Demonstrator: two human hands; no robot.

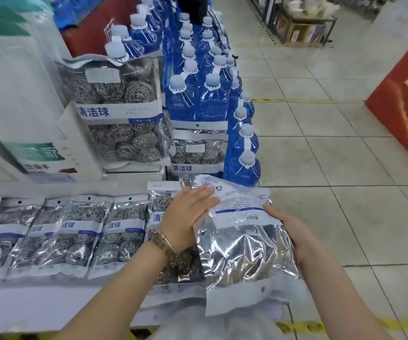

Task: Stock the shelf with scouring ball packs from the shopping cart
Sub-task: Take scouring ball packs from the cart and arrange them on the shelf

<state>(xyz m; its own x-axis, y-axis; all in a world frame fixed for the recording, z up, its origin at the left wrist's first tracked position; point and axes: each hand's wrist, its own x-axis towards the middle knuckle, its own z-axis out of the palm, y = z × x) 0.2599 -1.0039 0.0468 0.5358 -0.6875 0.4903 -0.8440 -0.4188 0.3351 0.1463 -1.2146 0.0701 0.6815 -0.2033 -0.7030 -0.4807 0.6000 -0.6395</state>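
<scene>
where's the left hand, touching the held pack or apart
Touching: head view shows the left hand with straight fingers flat on the held pack.

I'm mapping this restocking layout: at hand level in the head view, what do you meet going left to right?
Row of silver-and-blue scouring ball packs lying on the white shelf → left hand, fingers straight → large shiny silver foil pack → right hand gripping its edge → pale tiled floor.
</scene>
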